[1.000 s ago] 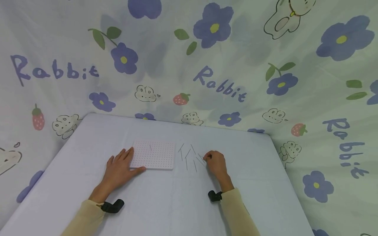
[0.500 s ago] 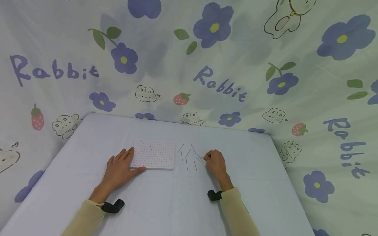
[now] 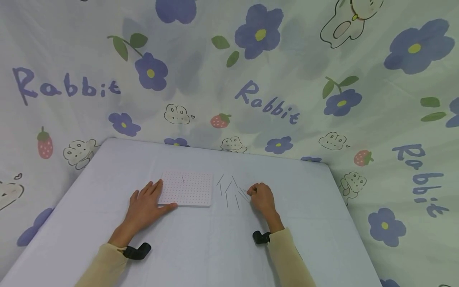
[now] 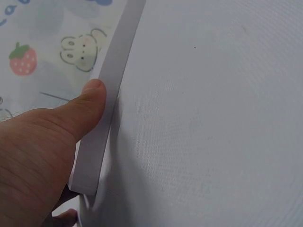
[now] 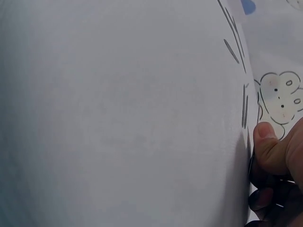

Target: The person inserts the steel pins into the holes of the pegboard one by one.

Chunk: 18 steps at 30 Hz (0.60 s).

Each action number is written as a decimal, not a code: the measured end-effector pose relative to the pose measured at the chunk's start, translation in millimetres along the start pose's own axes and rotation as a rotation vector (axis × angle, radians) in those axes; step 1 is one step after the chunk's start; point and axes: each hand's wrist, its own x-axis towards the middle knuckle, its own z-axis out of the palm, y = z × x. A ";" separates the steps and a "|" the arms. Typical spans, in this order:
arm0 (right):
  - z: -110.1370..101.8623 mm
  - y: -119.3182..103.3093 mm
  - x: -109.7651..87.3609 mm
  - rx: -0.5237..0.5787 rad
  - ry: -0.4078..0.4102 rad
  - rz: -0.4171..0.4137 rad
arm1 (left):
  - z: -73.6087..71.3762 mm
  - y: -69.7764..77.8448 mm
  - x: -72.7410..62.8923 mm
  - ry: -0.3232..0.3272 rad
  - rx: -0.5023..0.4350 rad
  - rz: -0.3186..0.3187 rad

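Observation:
A white pegboard point(image 3: 186, 189) with a grid of small holes lies on the table. From its upper middle a thin dark stick point(image 3: 183, 179) rises; the left wrist view shows it too. My left hand point(image 3: 145, 205) rests at the board's near left corner, fingers straight along the left side, thumb point(image 4: 92, 101) against the front edge. Right of the board, several similar thin sticks point(image 3: 226, 199) lie scattered. My right hand point(image 3: 263, 199) is at their right end, thumb and forefinger pinching the end of a thin dark stick point(image 3: 244, 191); its other fingers are curled in.
White cloth covers the table point(image 3: 229, 247), and a printed curtain point(image 3: 201, 79) hangs behind and at the sides. Each wrist wears a black camera, one on the left point(image 3: 138, 251) and one on the right point(image 3: 261, 238).
The stick at my right fingertips shifts slightly, while the right hand stays almost in place. My left hand and the pegboard have not moved.

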 end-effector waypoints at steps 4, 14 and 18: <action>1.4 -1.0 0.6 0.002 -0.009 0.009 | 0.0 -1.2 -1.2 -0.003 -0.001 -0.001; 1.9 -17.9 2.1 0.034 0.013 -0.075 | 0.5 -2.4 -1.3 -0.001 0.005 0.002; 5.2 -38.0 5.8 0.089 -0.002 -0.100 | 0.5 -1.2 -1.9 -0.003 0.004 0.001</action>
